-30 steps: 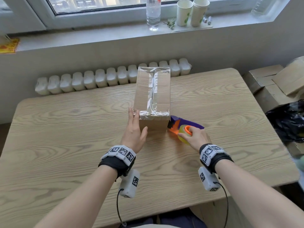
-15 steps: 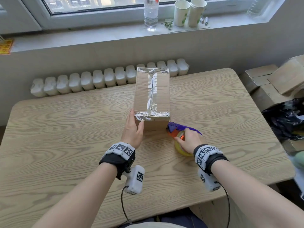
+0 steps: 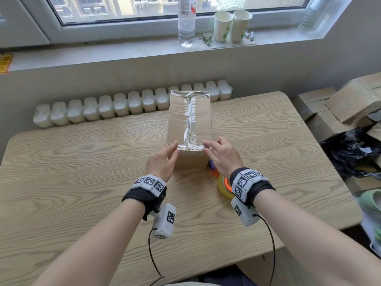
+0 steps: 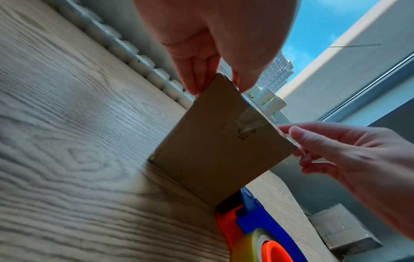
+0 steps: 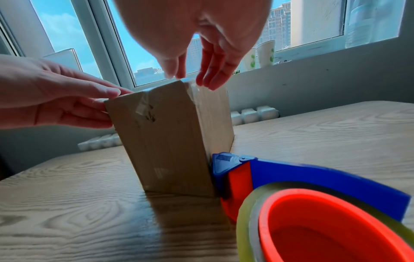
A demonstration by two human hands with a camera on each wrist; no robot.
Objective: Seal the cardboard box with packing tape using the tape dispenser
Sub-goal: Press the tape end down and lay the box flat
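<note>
A tall cardboard box (image 3: pixel 199 112) stands on the wooden table (image 3: pixel 82 182), its top covered with clear shiny tape. My left hand (image 3: pixel 174 148) touches the near left top corner with straight fingers, thumb on the top edge. My right hand (image 3: pixel 208 148) presses straight fingers on loose tape at the near right top corner. The blue and orange tape dispenser (image 3: pixel 216 178) lies on the table against the box's near right bottom corner, partly hidden under my right wrist; no hand holds it. The wrist views show the box (image 4: pixel 215 156) (image 5: pixel 165 145) and dispenser (image 4: pixel 251 226) (image 5: pixel 291 180) close up.
A white radiator (image 3: pixel 123 104) runs behind the table's far edge. A water bottle (image 3: pixel 186 21) and two paper cups (image 3: pixel 232 25) stand on the windowsill. Stacked cardboard boxes (image 3: pixel 340 108) and a black bag (image 3: pixel 354 149) crowd the table's right side.
My right hand let go of the dispenser, left it on the table, and rose to the box's near right top corner. My left hand moved up from the box's side to the near left corner.
</note>
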